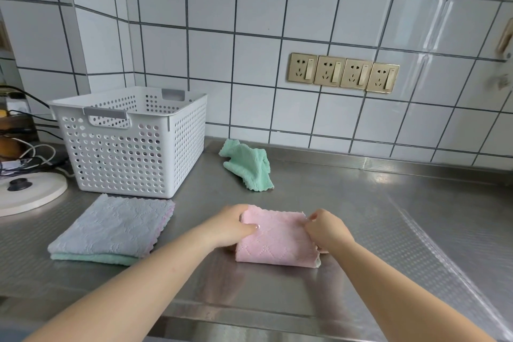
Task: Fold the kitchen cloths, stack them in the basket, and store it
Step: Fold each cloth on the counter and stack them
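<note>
The left hand (pixel 231 226) is curled over the far left corner of the pink cloth (pixel 274 241), thumb lying across its top face and the fingers tucked round the edge. The right hand (pixel 327 230) pinches the cloth's right edge, fingers bent and closed on the layers there. The pink cloth lies folded into a rough square on the steel table (pixel 361 216), near its front edge, with a paler layer peeping out at the lower right corner.

It looks like thin, plush microfibre: light, limp, with no stiffness of its own, so it will sag and slide open unless the layers are held together. Taking it by the corners or along a folded edge, with both hands, should keep the fold; the smooth steel underneath will probably let it slip rather than grip.

To the left lie two cloths already folded, a grey cloth (pixel 116 225) stacked on a green one (pixel 94 258). Behind them stands the white perforated basket (pixel 125 153); through its holes I cannot tell what, if anything, is in it. A crumpled green cloth (pixel 248 165) lies unfolded beside the basket, by the tiled wall (pixel 249 36)
</note>
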